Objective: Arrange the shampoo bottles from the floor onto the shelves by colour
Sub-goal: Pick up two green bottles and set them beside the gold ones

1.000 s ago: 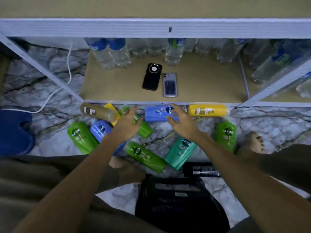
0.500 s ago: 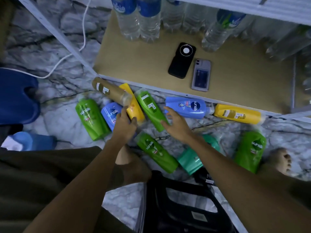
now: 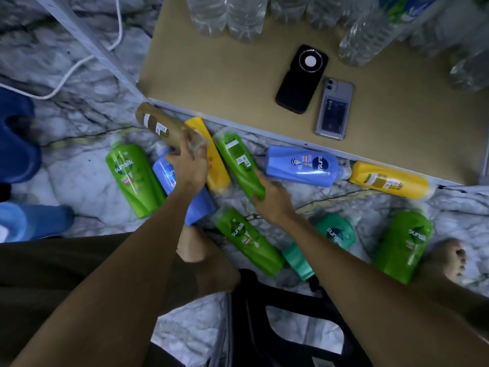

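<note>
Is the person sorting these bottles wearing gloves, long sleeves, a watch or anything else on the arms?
No. The left hand and right hand are bare, with no gloves, rings or watch showing. Both forearms are uncovered as far as the view reaches; no sleeve comes into the picture.

On the brown shelf board (image 3: 211,75), a black phone (image 3: 301,79) lies just beside a clear-cased phone (image 3: 334,108) at its four o'clock. Clear water bottles (image 3: 230,17) stand at twelve. A white cable (image 3: 79,64) crosses the marble floor (image 3: 87,181) at ten o'clock; a black stool (image 3: 285,327) sits at six.

Two phones (image 3: 315,91) side by side on tan wooden shelf board (image 3: 211,70), clear plastic water bottles (image 3: 227,17) behind. Shampoo bottles (image 3: 301,165) lying on marble floor (image 3: 79,181) before shelf edge. Black plastic stool (image 3: 285,327) nearest person.
</note>
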The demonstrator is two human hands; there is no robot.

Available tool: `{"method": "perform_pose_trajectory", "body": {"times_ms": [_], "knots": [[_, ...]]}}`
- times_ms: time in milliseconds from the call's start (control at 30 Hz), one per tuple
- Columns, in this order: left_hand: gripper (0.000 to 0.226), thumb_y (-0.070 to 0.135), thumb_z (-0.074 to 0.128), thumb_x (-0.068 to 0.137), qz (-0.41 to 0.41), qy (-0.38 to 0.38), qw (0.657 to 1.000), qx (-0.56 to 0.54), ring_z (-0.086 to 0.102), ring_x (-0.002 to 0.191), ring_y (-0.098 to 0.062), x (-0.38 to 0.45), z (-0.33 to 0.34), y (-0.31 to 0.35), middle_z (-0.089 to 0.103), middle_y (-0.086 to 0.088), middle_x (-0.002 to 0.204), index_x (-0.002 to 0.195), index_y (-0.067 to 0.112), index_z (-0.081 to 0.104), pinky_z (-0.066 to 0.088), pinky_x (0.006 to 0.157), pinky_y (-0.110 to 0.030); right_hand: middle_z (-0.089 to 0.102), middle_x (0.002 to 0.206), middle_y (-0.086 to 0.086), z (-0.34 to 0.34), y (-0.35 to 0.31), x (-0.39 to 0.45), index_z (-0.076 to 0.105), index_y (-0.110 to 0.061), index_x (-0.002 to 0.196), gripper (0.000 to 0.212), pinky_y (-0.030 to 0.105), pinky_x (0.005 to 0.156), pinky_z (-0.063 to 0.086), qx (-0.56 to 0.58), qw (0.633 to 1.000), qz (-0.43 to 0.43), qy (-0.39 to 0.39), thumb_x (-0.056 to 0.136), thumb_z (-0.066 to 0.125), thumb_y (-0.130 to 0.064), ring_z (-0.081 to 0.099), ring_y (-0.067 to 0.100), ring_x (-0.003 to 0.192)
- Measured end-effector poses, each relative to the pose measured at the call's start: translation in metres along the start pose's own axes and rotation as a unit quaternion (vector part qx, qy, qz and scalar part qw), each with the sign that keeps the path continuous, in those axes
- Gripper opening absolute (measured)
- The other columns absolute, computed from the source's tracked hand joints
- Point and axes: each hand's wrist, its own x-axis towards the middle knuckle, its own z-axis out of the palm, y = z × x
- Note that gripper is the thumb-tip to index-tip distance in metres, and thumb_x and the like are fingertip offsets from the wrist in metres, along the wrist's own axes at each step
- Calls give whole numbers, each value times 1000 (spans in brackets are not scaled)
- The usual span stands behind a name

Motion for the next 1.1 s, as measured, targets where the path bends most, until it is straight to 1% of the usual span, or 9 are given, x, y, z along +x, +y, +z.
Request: {"method": "perform_pose_trajectory", "body": {"times_ms": [67,100,167,333,500,633,800,933,1100], "knots": [[58,41,46,104,10,14,1000,-2,57,97,-23,7,3,0,11,-25,152,157,31,25,47,72,-2,53,125,27,4,4,0,18,-35,160,78,43,98,46,11,1000,3,-1,97,64,-27,55,42,112],[56,42,47,103,12,23,1000,-1,58,94,-26,10,3,-1,14,-24,148,155,30,30,53,85,-17,52,126,27,6,6,0,18,-35,160,78,43,99,45,13,1000,5,-1,97,64,-26,55,42,113],[55,47,47,100,7,34,999,5,56,104,-35,14,5,-4,16,-23,143,150,28,36,51,99,-35,49,129,26,9,9,-2,17,-35,160,78,43,103,40,6,1000,6,5,98,63,-27,51,43,118],[40,45,46,102,-25,82,996,18,53,89,-33,20,10,3,27,-23,129,129,16,49,50,93,-33,47,125,23,12,11,-2,16,-37,160,86,42,104,42,27,1000,4,6,93,70,-28,53,40,113],[24,36,48,102,-77,115,990,-5,58,83,-37,27,12,15,26,-19,130,119,19,49,52,92,-40,43,121,21,12,7,0,16,-40,159,94,39,98,48,54,998,12,-8,88,77,-26,58,38,99],[40,34,57,99,-83,95,992,-25,53,72,-22,16,11,17,24,-23,137,134,26,41,45,61,-20,46,110,15,10,12,0,14,-43,159,99,33,90,48,87,995,-2,-45,86,79,-24,53,28,86],[71,34,70,92,-70,37,996,-41,56,86,-22,3,6,4,27,-21,144,148,31,27,47,86,-25,65,127,18,9,17,-5,1,-58,153,111,43,94,56,112,990,-11,-80,83,81,-29,67,33,105],[78,22,77,86,-62,-25,992,-103,60,105,-19,-4,5,-13,51,-3,134,146,29,26,54,91,-33,62,137,7,4,14,-11,1,-54,155,112,36,91,57,171,980,-7,-97,84,79,-17,69,26,107],[84,9,76,78,-115,-68,980,-147,63,110,-28,-27,5,-25,52,-5,139,139,36,25,54,96,-51,54,148,-2,-3,18,-21,6,-52,156,110,35,90,59,263,958,11,-118,84,79,-13,69,11,105]]}}
